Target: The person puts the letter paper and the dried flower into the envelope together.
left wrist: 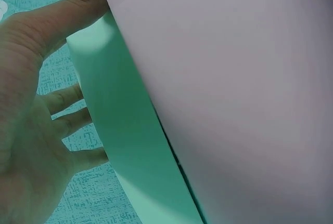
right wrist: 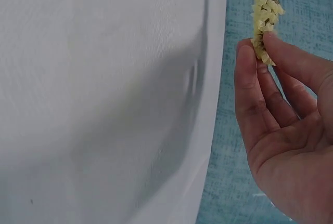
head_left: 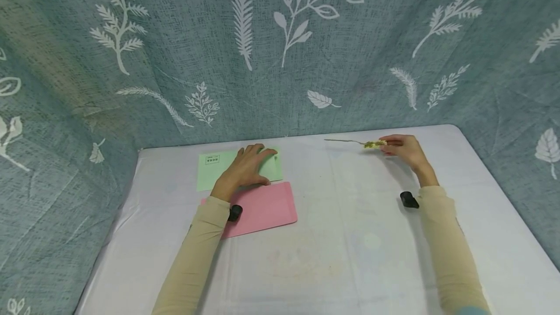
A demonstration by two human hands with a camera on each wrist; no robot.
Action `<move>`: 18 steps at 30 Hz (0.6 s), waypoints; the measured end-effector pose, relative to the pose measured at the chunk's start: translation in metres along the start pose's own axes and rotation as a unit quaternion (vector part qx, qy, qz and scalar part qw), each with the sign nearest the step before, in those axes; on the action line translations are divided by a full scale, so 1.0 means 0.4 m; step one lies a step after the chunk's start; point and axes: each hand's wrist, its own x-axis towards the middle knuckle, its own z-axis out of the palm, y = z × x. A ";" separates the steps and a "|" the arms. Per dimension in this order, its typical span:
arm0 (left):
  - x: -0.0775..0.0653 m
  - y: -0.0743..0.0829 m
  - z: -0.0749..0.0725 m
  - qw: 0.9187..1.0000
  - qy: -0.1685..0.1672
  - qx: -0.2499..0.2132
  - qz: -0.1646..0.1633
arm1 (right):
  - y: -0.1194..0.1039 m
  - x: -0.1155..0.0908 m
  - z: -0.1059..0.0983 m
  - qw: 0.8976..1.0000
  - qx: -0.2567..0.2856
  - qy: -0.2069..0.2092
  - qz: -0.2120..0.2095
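My left hand (head_left: 246,168) rests over a light green envelope (head_left: 210,174), its fingers spread. The thumb reaches the upper edge of a pink envelope (head_left: 262,210), which lies in front of the green one. From the left wrist, the thumb is at the pink edge and the other fingertips meet the green envelope's (left wrist: 114,99) far side; how firmly they press, I cannot tell. On the far right, my right hand (head_left: 404,149) pinches a dried flower sprig (head_left: 372,145) by its pale yellow blossoms between thumb and fingers. Its thin stem points left.
Everything lies on a white-covered table (head_left: 332,256). A blue-green curtain (head_left: 271,86) with white leaf prints hangs along its back and sides. Small black wrist cameras sit by both sleeves. Printed text in a box marks the green envelope's upper left.
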 end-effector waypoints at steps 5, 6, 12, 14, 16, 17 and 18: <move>0.000 0.000 0.000 1.000 -0.001 -0.004 -0.002 | -0.004 0.010 0.024 1.000 -0.010 -0.009 -0.003; 0.000 0.000 0.000 1.000 -0.002 -0.005 -0.002 | -0.006 0.012 0.029 1.000 -0.013 -0.011 -0.002; -0.001 -0.001 -0.002 1.000 -0.001 -0.009 -0.002 | -0.022 0.021 0.066 1.000 -0.013 -0.024 -0.011; -0.001 -0.001 -0.003 1.000 0.000 -0.010 -0.002 | -0.026 0.025 0.079 0.999 -0.012 -0.025 -0.015; -0.001 -0.002 -0.003 1.000 0.001 -0.010 -0.001 | -0.030 0.031 0.092 0.999 -0.014 -0.028 -0.016; 0.000 -0.002 -0.003 1.000 0.001 -0.010 0.000 | -0.032 0.033 0.098 0.999 -0.016 -0.030 -0.018; 0.000 -0.002 -0.003 1.000 0.001 -0.009 0.001 | -0.035 0.035 0.105 0.999 -0.019 -0.031 -0.017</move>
